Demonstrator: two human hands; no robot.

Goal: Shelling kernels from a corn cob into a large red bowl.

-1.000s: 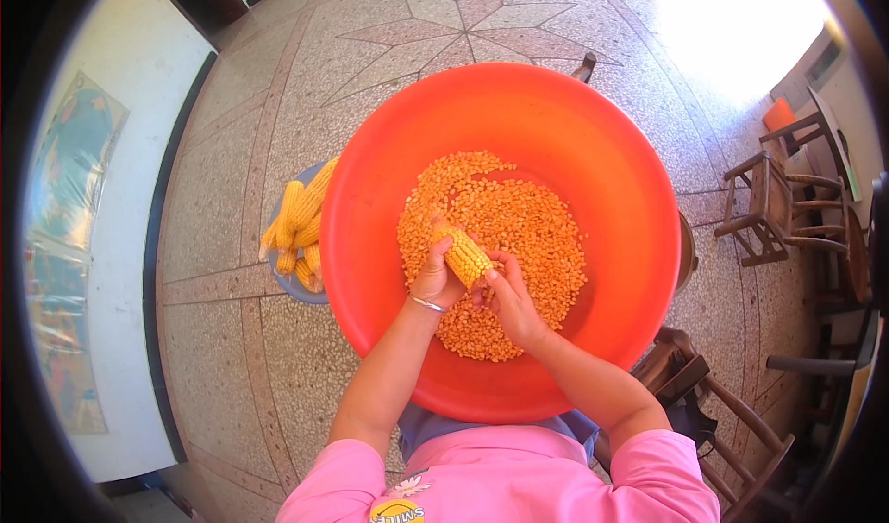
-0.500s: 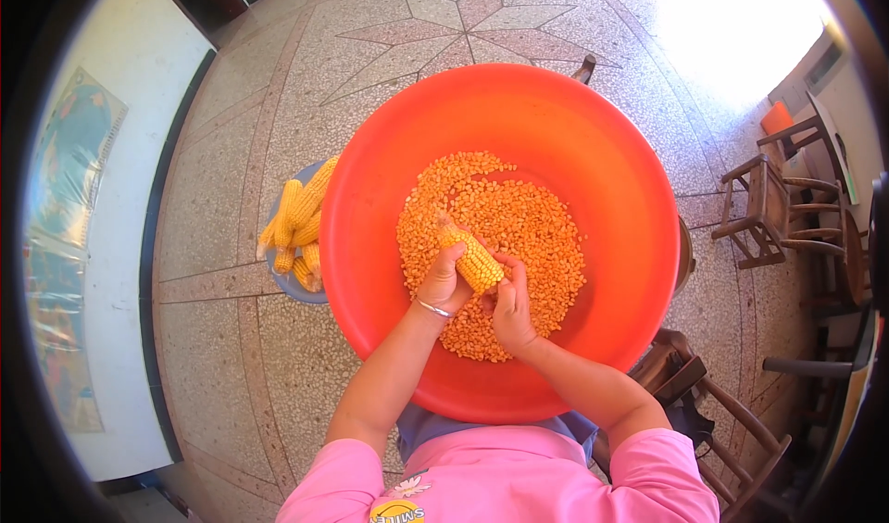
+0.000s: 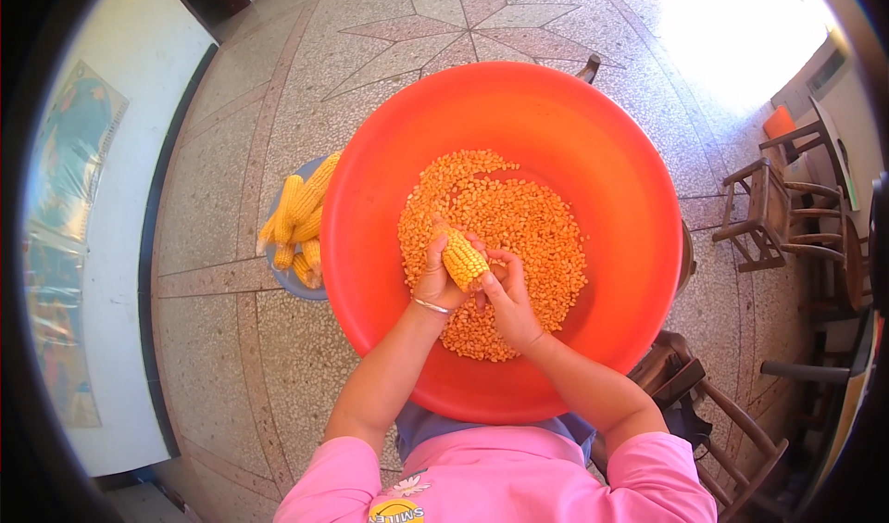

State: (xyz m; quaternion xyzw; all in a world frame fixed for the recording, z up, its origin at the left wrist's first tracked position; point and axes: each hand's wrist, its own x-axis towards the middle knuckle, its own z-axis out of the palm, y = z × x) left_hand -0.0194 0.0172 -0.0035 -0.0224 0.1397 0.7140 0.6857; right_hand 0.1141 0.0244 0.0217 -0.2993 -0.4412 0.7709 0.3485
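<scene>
In the left hand (image 3: 435,277), a yellow ear of corn (image 3: 462,262) is being grasped over a heap of loose kernels (image 3: 532,231), while its lower end is being touched by the thumb of the right hand (image 3: 512,302), whose finger closure cannot be made out. The kernels are being contained by a wide red basin (image 3: 616,199), beside whose left rim more ears (image 3: 301,206) are being held in a blue bowl (image 3: 300,288). On the right, the speckled floor (image 3: 713,305) is being occupied by wooden chairs (image 3: 767,206).
</scene>
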